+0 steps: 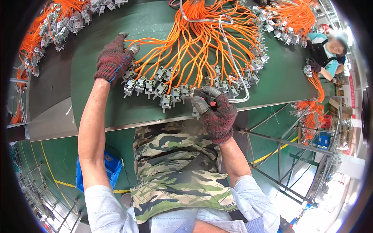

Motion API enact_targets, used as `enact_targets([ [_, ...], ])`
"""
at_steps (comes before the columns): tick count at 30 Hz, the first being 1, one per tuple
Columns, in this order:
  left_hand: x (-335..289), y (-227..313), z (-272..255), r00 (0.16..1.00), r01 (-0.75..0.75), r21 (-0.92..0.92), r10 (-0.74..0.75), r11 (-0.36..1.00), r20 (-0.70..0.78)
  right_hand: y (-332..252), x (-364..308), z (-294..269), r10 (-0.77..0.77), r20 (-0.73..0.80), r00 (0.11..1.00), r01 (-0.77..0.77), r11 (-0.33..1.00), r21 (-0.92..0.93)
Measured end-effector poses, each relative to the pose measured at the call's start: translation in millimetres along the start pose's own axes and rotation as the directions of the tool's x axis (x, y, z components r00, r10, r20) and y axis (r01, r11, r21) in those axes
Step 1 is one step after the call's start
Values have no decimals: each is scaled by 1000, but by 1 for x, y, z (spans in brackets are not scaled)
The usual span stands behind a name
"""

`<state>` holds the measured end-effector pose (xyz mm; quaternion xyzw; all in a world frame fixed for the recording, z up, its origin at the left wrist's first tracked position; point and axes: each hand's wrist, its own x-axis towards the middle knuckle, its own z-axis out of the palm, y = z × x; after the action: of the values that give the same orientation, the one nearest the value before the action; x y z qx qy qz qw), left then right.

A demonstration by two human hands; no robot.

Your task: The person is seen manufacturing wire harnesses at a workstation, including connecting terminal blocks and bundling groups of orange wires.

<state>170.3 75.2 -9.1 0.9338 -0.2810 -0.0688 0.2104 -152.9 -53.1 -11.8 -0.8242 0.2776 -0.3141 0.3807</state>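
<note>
A large bundle of orange cables (pixel 190 37) fans out across a green tabletop, with grey block-shaped connectors (pixel 166 101) on the cable ends in a curved row. My left hand (pixel 114 58), in a dark red knit glove with grey fingertips, is closed around an orange cable at the left side of the fan. Near the table's front edge, my right hand (pixel 219 116) wears a matching glove and grips a black and red hand tool (pixel 206 97), mostly hidden by the fingers. A white hose (pixel 245 87) runs to that hand. Right beside the tool sit several connectors.
More orange cable bundles lie at the far left (pixel 58 25) and far right (pixel 297 15). A co-worker (pixel 330 52) handles cables at the right. Below the table are a blue bin (pixel 110 167) and a metal rack (pixel 279 149). A camouflage apron (pixel 175 163) covers my lap.
</note>
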Motion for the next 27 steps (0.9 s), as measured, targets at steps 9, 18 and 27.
enact_targets([
  [9,-3,-7,5,999,-20,-16,19,1000,-36,8,1,1,-10,15,1000,11,998,-55],
  [18,-5,-16,3,996,-79,-280,64,957,-62,4,13,-7,-28,89,996,28,1000,6],
  [27,-42,-75,-8,865,-451,-302,495,840,82,38,17,-9,51,15,999,-53,939,339],
])
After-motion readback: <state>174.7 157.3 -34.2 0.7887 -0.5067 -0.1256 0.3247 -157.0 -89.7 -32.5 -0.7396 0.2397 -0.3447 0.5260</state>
